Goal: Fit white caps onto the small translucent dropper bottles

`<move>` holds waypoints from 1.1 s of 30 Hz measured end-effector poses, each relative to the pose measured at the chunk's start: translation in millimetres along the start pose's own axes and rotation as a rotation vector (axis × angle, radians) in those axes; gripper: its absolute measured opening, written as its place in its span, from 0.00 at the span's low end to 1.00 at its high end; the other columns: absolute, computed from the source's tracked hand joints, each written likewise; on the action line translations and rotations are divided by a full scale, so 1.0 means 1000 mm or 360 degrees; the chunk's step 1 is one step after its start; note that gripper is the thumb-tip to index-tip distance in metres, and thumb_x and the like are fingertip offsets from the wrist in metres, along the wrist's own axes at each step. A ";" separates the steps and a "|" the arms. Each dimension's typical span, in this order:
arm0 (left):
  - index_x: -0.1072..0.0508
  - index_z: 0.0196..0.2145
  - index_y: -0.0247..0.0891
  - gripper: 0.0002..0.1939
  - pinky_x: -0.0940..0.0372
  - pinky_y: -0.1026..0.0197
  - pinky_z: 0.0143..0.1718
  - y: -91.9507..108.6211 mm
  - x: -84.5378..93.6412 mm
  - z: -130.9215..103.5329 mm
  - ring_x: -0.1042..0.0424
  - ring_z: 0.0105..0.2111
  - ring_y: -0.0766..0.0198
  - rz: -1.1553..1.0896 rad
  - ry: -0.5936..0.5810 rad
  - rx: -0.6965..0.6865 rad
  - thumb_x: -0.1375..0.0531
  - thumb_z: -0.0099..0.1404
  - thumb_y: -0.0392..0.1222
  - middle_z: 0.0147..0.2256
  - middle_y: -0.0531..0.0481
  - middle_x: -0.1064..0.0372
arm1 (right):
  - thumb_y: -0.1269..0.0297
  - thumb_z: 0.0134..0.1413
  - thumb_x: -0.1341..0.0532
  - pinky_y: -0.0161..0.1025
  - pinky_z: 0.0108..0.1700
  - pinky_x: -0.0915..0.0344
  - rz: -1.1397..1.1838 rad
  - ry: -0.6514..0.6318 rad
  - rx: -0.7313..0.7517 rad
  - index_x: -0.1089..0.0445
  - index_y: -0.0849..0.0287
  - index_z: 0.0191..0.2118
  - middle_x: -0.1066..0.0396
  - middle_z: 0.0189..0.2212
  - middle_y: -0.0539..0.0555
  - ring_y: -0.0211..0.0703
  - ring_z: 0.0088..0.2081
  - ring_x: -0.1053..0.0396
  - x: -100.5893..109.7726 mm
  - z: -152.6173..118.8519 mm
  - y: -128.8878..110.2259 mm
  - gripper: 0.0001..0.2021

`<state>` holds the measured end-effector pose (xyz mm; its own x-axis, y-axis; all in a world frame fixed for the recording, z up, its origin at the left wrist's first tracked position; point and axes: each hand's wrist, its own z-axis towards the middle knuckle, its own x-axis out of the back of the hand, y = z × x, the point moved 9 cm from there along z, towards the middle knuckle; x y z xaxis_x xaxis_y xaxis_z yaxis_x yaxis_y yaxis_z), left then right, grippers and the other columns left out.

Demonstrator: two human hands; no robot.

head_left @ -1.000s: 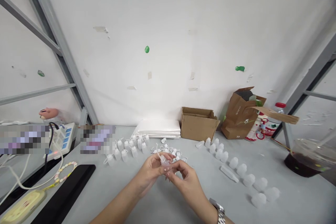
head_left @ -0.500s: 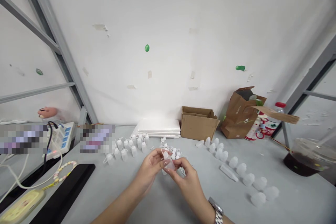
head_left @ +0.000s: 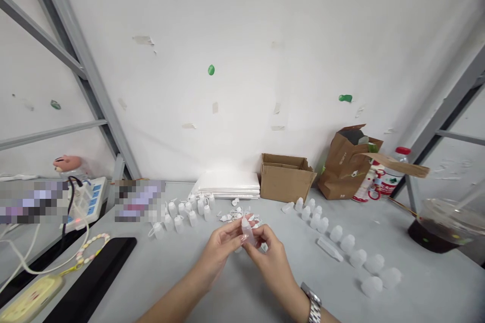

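Note:
Between both hands, above the grey table, a small translucent bottle is held with its nozzle tipped up and slightly left. My left hand has its fingers round the bottle's left side, near the upper part. My right hand pinches the lower right side. Just behind the hands lies a loose pile of small white caps, partly hidden by the fingers. To the left stand several white-capped bottles. On the right, several translucent bottles without straps form a slanting line, with one lying on its side.
At the wall are a white stack of sheets, a cardboard box and a brown paper bag. A dark drink cup is at right. A black bar, power strip and cables are at left.
The bottle has become more upright and shifted slightly right between the fingers. The strap loop seen at its top before no longer shows. My left hand has moved slightly right.

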<state>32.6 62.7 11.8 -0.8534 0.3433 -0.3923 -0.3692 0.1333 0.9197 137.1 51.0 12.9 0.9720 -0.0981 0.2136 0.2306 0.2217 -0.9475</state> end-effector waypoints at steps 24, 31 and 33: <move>0.28 0.46 0.35 0.18 0.52 0.53 0.54 -0.021 -0.001 0.001 0.39 0.51 0.55 -0.0389 -0.0041 0.0175 0.49 0.59 0.35 0.42 0.45 0.27 | 0.70 0.53 0.45 0.38 0.27 0.39 -0.1005 0.0291 0.0823 0.44 0.56 0.28 0.38 0.22 0.51 0.44 0.26 0.37 -0.002 -0.016 -0.029 0.06; 0.29 0.47 0.32 0.20 0.51 0.53 0.52 -0.026 -0.005 0.005 0.37 0.49 0.55 -0.0554 -0.0152 0.0314 0.51 0.59 0.35 0.41 0.43 0.28 | 0.70 0.50 0.43 0.37 0.28 0.39 -0.0855 0.0204 0.0606 0.43 0.56 0.25 0.36 0.23 0.51 0.43 0.26 0.36 -0.001 -0.010 -0.018 0.07; 0.30 0.47 0.32 0.20 0.51 0.53 0.51 -0.028 -0.005 0.005 0.36 0.48 0.55 -0.0584 -0.0166 0.0351 0.51 0.59 0.36 0.41 0.42 0.28 | 0.70 0.49 0.42 0.36 0.28 0.40 -0.0789 0.0174 0.0506 0.42 0.57 0.25 0.35 0.23 0.51 0.42 0.26 0.36 0.000 -0.008 -0.015 0.07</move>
<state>48.5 61.8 -11.7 -0.6344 0.3267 -0.7006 -0.5439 0.4554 0.7049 132.9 40.3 24.9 0.7386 -0.3595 0.5703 0.6741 0.4016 -0.6199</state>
